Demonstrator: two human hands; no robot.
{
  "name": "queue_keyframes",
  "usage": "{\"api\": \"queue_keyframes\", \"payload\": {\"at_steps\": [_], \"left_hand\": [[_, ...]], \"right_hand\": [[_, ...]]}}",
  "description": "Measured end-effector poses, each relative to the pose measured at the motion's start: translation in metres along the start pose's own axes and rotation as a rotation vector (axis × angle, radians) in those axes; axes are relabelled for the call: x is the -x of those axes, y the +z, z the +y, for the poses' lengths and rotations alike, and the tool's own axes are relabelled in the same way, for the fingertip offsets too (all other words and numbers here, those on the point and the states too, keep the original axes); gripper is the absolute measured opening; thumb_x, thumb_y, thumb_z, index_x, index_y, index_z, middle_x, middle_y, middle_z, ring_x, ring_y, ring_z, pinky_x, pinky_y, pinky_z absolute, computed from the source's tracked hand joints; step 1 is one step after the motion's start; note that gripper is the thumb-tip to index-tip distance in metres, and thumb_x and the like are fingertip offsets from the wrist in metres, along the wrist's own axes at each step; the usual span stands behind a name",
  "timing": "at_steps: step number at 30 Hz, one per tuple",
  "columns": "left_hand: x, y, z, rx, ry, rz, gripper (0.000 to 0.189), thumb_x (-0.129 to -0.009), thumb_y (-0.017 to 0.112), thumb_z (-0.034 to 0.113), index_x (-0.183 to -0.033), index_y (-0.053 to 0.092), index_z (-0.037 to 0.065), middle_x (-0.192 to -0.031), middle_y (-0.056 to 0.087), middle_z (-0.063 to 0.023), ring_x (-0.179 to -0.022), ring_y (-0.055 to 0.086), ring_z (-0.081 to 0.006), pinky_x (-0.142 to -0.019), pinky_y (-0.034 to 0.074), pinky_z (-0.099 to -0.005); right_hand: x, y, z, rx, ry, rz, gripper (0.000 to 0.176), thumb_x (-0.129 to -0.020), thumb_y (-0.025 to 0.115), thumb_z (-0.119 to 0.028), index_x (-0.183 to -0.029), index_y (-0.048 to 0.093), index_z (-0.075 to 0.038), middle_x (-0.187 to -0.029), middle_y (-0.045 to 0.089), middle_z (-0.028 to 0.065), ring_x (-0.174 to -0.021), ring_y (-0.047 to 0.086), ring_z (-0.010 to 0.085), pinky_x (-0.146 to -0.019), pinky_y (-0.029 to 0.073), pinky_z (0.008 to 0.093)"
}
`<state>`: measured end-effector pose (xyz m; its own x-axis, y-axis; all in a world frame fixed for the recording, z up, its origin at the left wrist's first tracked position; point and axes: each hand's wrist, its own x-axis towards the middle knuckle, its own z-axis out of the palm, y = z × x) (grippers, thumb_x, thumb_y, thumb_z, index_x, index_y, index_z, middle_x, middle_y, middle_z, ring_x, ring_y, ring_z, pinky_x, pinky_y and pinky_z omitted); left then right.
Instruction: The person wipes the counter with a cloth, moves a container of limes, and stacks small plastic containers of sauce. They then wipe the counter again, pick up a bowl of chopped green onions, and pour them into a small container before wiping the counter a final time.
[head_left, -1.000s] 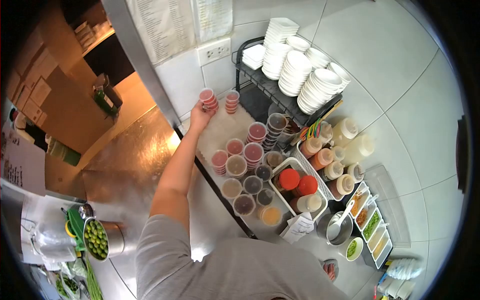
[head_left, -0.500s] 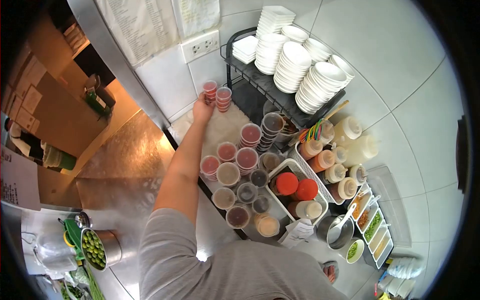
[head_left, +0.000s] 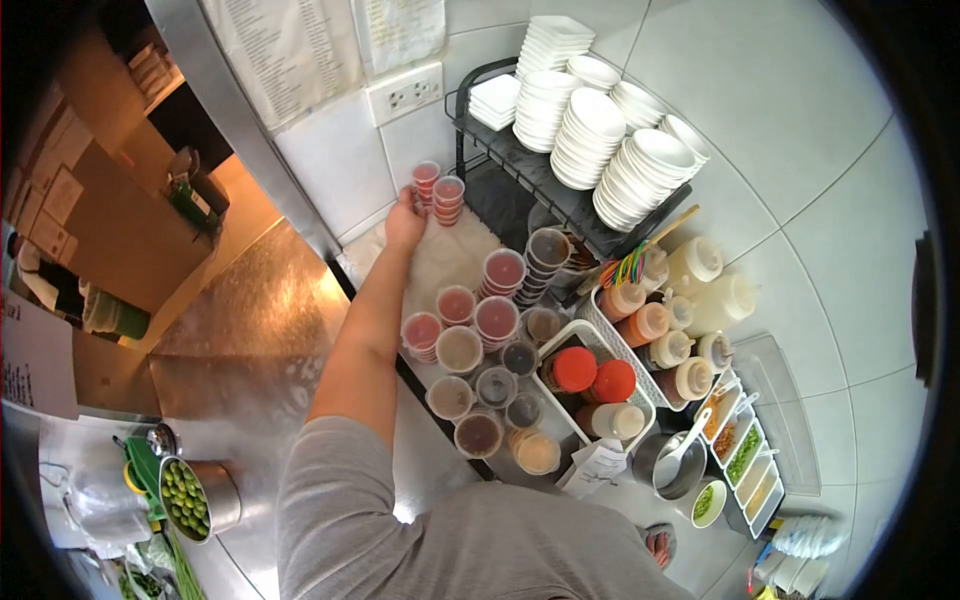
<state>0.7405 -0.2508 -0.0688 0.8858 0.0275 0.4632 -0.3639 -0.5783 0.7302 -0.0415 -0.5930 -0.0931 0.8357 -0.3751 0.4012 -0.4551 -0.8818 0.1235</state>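
My left arm stretches to the far corner of the counter, where my left hand (head_left: pixel 406 217) has its fingers closed around the lower part of a short stack of lidded red sauce cups (head_left: pixel 426 172). Right beside it stands a second stack of red sauce cups (head_left: pixel 449 203). Both stacks rest on a pale cloth-like surface (head_left: pixel 440 258) by the wall. Nearer to me are more lidded cups of red sauce (head_left: pixel 496 320), and cups of dark sauce (head_left: pixel 478 433) stand among them. My right hand is outside the view.
A black rack (head_left: pixel 590 205) above the counter carries stacked white bowls (head_left: pixel 588 140). To the right are a white basket (head_left: pixel 560 400) with red-lidded jars (head_left: pixel 575 369), squeeze bottles (head_left: pixel 693 260), a metal pot (head_left: pixel 668 488) and a topping tray (head_left: pixel 745 450). A pot of green limes (head_left: pixel 186 498) stands lower left.
The view has shifted very slightly. My left hand stays at the same cup stack, with no clear movement of the cups.
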Motion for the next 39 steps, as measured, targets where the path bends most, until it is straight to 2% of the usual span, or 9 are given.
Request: {"api": "queue_keyframes", "payload": {"at_steps": [6,9,15,18,27,30,33,36,39], "left_hand": [[0.002,-0.007,0.022,-0.087,-0.117,-0.06,0.037,-0.072,0.066,0.015,-0.105,0.052,0.006,-0.096,0.064,-0.0136,-0.077,0.061,-0.0317,-0.066,0.049,-0.0396],[0.006,-0.005,0.013,0.188,-0.082,0.0,0.037,-0.071,0.066,0.012,-0.104,0.052,0.003,-0.095,0.061,-0.0145,-0.076,0.058,-0.0328,-0.068,0.049,-0.0379],[0.032,-0.024,0.021,0.022,0.351,-0.063,0.03,-0.069,0.067,0.014,-0.096,0.058,0.004,-0.086,0.056,-0.0146,-0.081,0.055,-0.0326,-0.073,0.046,-0.0382],[0.033,-0.029,0.038,0.004,0.257,-0.123,0.027,-0.07,0.069,0.019,-0.09,0.059,0.003,-0.084,0.056,-0.015,-0.079,0.055,-0.0337,-0.072,0.045,-0.0403],[0.028,-0.026,0.038,-0.155,0.256,-0.168,0.03,-0.073,0.07,0.026,-0.093,0.06,0.006,-0.086,0.058,-0.0145,-0.083,0.056,-0.0337,-0.072,0.046,-0.0412],[0.029,-0.024,0.034,-0.156,0.279,-0.171,0.033,-0.073,0.069,0.023,-0.1,0.059,0.006,-0.09,0.058,-0.0161,-0.084,0.057,-0.0341,-0.074,0.046,-0.0408],[0.033,-0.027,0.038,-0.18,0.221,-0.158,0.033,-0.074,0.064,0.012,-0.106,0.057,0.006,-0.094,0.057,-0.0178,-0.086,0.057,-0.032,-0.075,0.047,-0.0381],[0.039,-0.048,0.048,0.135,-0.023,-0.224,0.039,-0.073,0.052,-0.003,-0.111,0.055,0.004,-0.099,0.058,-0.0145,-0.089,0.058,-0.0265,-0.076,0.047,-0.0334],[0.055,-0.095,0.061,0.473,-0.058,-0.416,0.048,-0.07,0.044,-0.01,-0.114,0.053,0.003,-0.103,0.058,-0.0076,-0.095,0.056,-0.0194,-0.078,0.046,-0.0293]], "right_hand": [[-0.001,-0.001,-0.001,-0.002,-0.007,0.001,0.023,-0.087,0.05,-0.028,-0.104,0.063,-0.019,-0.113,0.059,0.0081,-0.106,0.055,0.0243,-0.089,0.038,0.0389],[-0.002,-0.003,0.001,-0.001,-0.011,-0.003,0.024,-0.087,0.049,-0.028,-0.105,0.063,-0.019,-0.113,0.059,0.0087,-0.107,0.055,0.0249,-0.089,0.038,0.0396],[-0.002,-0.004,-0.001,-0.012,-0.009,-0.017,0.025,-0.088,0.049,-0.03,-0.106,0.062,-0.018,-0.114,0.059,0.0101,-0.107,0.055,0.0263,-0.089,0.038,0.041],[-0.003,-0.005,0.0,-0.016,-0.005,-0.021,0.026,-0.088,0.048,-0.03,-0.107,0.061,-0.018,-0.114,0.059,0.0108,-0.108,0.055,0.0269,-0.09,0.037,0.0417],[-0.009,-0.005,-0.003,0.013,-0.054,0.086,0.026,-0.088,0.048,-0.031,-0.103,0.061,-0.015,-0.111,0.06,0.0145,-0.104,0.058,0.0293,-0.088,0.038,0.0425],[-0.002,-0.014,0.0,-0.047,-0.049,-0.151,0.039,-0.088,0.043,-0.025,-0.122,0.047,-0.007,-0.128,0.045,0.0193,-0.119,0.044,0.0359,-0.096,0.031,0.0503],[-0.005,-0.015,0.001,-0.043,-0.077,-0.12,0.038,-0.088,0.044,-0.025,-0.121,0.048,-0.007,-0.128,0.045,0.0182,-0.118,0.045,0.0351,-0.096,0.031,0.0494],[-0.004,-0.014,0.002,-0.033,-0.063,-0.148,0.036,-0.088,0.044,-0.024,-0.12,0.049,-0.008,-0.128,0.045,0.0168,-0.118,0.045,0.0341,-0.096,0.031,0.0485],[-0.004,-0.013,0.005,-0.041,-0.074,-0.145,0.035,-0.088,0.044,-0.023,-0.12,0.049,-0.009,-0.128,0.046,0.0153,-0.119,0.045,0.033,-0.096,0.031,0.0476]]}}
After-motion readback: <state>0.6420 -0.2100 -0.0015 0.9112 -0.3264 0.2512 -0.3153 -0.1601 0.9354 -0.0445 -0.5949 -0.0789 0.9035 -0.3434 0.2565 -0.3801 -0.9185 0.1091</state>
